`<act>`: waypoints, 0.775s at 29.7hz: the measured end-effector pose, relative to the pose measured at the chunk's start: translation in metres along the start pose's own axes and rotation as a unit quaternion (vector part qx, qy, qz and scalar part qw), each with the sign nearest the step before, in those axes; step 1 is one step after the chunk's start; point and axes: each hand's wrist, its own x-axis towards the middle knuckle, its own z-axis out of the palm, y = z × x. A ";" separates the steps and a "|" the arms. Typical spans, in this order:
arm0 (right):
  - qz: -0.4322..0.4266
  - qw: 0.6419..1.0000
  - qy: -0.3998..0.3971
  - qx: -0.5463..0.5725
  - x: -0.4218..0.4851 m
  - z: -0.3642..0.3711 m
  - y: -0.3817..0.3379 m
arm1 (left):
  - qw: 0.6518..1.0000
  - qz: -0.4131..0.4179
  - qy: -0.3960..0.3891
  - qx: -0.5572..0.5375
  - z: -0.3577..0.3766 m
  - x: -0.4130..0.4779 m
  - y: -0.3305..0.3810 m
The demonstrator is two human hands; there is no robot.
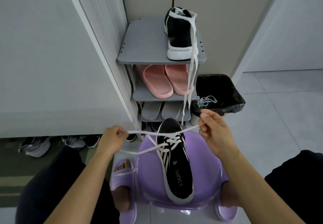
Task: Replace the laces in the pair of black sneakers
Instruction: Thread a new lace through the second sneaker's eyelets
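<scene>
A black sneaker with white stripes lies on a purple stool, its toe pointing away from me. A white lace is threaded through its eyelets. My left hand pinches one lace end out to the left. My right hand pinches the other end out to the right, and the lace runs taut between both hands across the shoe. The second black sneaker stands on top of a grey shoe rack, with its long white lace hanging down the rack's front.
Pink slippers and grey slippers fill the rack's lower shelves. A bin with a black bag stands right of the rack, loose laces draped on its rim. More shoes lie under the white cabinet at left. My feet wear purple slippers.
</scene>
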 end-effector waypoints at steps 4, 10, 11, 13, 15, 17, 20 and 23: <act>-0.035 0.985 -0.101 -0.133 -0.015 0.026 0.012 | 0.981 0.113 -0.117 -0.109 0.024 -0.037 0.049; -0.003 0.925 -0.253 -0.282 -0.027 0.050 0.013 | 0.862 -0.051 -0.319 -0.390 0.036 -0.043 0.086; 0.002 0.913 -0.264 -0.311 -0.027 0.050 0.013 | 0.867 -0.044 -0.321 -0.379 0.035 -0.042 0.086; 0.018 0.894 -0.280 -0.350 -0.026 0.051 0.014 | 0.869 -0.028 -0.318 -0.378 0.036 -0.042 0.086; 0.037 0.897 -0.272 -0.347 -0.025 0.051 0.016 | 0.858 -0.029 -0.315 -0.404 0.037 -0.044 0.087; 0.037 0.910 -0.250 -0.329 -0.022 0.050 0.017 | 0.840 -0.022 -0.326 -0.433 0.040 -0.045 0.087; 0.031 0.916 -0.239 -0.320 -0.020 0.050 0.019 | 0.827 -0.018 -0.323 -0.461 0.044 -0.046 0.086; 0.029 0.913 -0.222 -0.342 -0.017 0.049 0.025 | 0.834 -0.028 -0.289 -0.470 0.050 -0.045 0.081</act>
